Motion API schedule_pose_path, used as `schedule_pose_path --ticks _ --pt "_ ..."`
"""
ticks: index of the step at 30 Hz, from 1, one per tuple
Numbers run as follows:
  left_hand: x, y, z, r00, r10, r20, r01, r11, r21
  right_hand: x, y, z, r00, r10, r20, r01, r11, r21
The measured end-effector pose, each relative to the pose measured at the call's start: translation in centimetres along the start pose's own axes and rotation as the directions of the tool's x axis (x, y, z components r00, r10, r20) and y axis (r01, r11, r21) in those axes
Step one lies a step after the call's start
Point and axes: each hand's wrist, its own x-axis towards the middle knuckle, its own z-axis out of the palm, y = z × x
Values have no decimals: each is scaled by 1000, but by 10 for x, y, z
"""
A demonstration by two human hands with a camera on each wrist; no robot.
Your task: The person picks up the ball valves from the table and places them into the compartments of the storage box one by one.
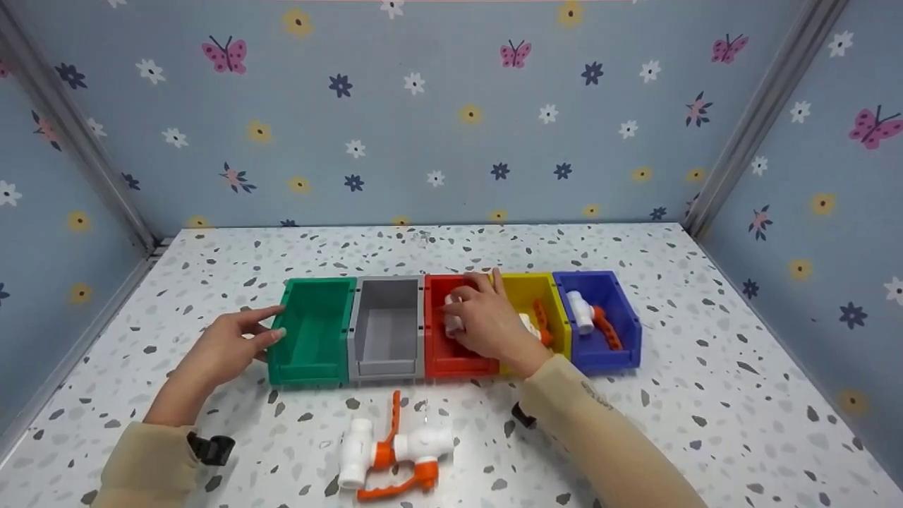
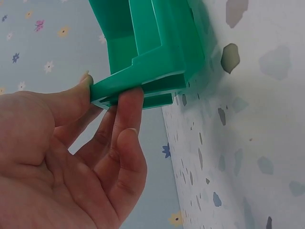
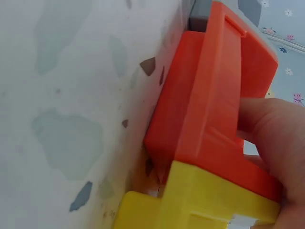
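Bin's green rim (image 2: pixel 126 78) in left grip (image 1: pixel 224 346), fitting (image 1: pixel 452 320) in right grip (image 1: pixel 490 323), red walls (image 3: pixel 217 105) near

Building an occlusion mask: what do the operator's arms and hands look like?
Left hand and right hand: bare, no gloves. Left sleeve: beige, black rounded device near its end. Right sleeve: beige, small dark marking, unreadable; black piece near its end.

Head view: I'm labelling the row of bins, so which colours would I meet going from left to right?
Green bin → gray bin → red bin → yellow bin → blue bin.
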Motion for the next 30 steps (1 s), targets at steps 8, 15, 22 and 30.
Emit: schedule_pose_path --ticks 8,15,22,30 --pt "0 1 0 1000 -13 1 13 1000 -9 -6 1 2 996 -53 -78 49 997 -58" --pt "0 3 1 1000 -20 1 20 1000 -9 -14 0 -9 997 -23 -74 28 997 67" --pt "-1 2 -1 1000 -10 0 10 1000 -3 -24 1 -31 995 53 -89 -36 982 184" --pt "-3 3 0 1000 -11 -14 11 1000 6 -48 17 -44 987 126 -96 -100 966 239"
